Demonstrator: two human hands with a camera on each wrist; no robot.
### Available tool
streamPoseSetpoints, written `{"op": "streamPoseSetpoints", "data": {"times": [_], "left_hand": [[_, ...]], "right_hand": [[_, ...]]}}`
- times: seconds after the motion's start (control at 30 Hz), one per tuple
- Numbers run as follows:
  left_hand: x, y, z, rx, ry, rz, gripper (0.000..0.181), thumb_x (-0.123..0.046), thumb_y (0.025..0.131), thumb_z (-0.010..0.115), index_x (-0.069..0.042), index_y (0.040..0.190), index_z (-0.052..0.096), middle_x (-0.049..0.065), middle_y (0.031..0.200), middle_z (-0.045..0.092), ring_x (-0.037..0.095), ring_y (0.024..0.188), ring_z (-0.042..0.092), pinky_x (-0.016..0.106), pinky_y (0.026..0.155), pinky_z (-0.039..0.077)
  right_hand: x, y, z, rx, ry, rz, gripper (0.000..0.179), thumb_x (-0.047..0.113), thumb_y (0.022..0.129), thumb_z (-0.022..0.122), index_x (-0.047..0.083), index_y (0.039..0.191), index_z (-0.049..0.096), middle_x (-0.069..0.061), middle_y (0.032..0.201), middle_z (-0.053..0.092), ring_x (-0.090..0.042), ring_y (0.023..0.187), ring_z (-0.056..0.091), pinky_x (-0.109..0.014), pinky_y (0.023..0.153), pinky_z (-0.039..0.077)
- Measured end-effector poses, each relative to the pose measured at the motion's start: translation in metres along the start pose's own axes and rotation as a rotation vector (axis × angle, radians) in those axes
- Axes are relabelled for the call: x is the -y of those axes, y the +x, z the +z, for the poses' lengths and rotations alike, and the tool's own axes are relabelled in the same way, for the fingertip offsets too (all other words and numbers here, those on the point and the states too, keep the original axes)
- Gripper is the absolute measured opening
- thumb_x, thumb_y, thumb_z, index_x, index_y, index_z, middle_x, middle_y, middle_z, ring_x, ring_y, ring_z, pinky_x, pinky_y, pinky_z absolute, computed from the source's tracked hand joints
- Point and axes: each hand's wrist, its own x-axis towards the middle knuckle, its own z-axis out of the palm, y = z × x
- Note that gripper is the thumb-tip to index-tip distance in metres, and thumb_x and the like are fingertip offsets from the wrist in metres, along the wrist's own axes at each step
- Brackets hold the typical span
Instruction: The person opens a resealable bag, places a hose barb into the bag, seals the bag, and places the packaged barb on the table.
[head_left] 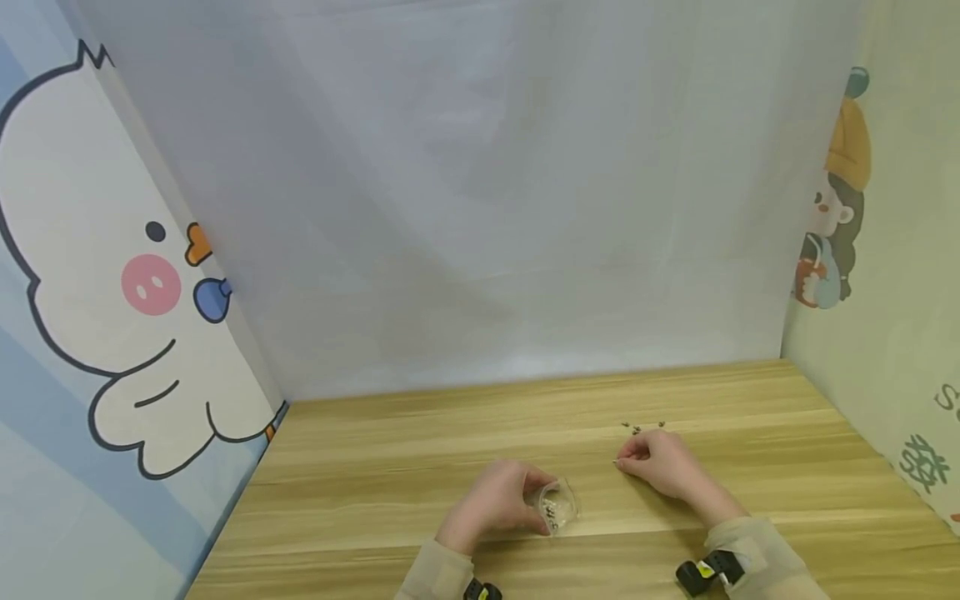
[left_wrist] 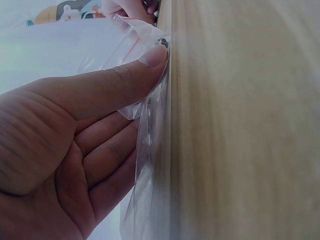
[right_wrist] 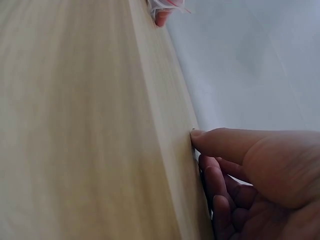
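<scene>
Your left hand [head_left: 497, 504] had its thumb and fingers curled round a small clear plastic zip bag [head_left: 569, 505], while your right hand [head_left: 663, 463] was off to the right of it, thumb and fingertips pinching what looked like a tiny dark speck-like piece [head_left: 615, 462]. The bag sat low, right by the surface of the pale yellow-brown wood-grain table [head_left: 352, 492], and a few little dark bits [head_left: 552, 518] showed inside it. A handful of loose dark pieces [head_left: 637, 431] lay on the wood just beyond your right hand.

My read is that you were midway through bagging them one by one, though one moment can't rule out you were taking them out. If it was bagging, your next move called for keeping that pinch snug, carrying the piece over and dropping it through the bag's mouth; I couldn't tell how wide that was.

Material-wise, the bag was thin, shiny and crinkly, with red lines near one end, so I'd guess it would fold easily. The pieces looked hard, too small to make out their shape. The streaky tabletop looked flat and smooth.
</scene>
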Motion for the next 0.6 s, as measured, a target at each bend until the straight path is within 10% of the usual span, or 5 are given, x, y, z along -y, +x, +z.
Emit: {"op": "streamPoseSetpoints", "data": {"times": [0.6], "left_hand": [[-0.0013, 0.0014, -0.0005, -0.004, 0.018, 0.003, 0.068, -0.019, 0.062, 0.104, -0.017, 0.125, 0.08, -0.007, 0.12, 0.078, 0.005, 0.105, 0.068, 0.03, 0.101, 0.052]], "right_hand": [[0.0004, 0.0009, -0.0002, 0.015, -0.021, -0.005, 0.006, 0.014, 0.096, 0.08, 0.01, 0.092, 0.077, 0.006, 0.084, 0.069, -0.011, 0.078, 0.062, -0.036, 0.073, 0.053]]}}
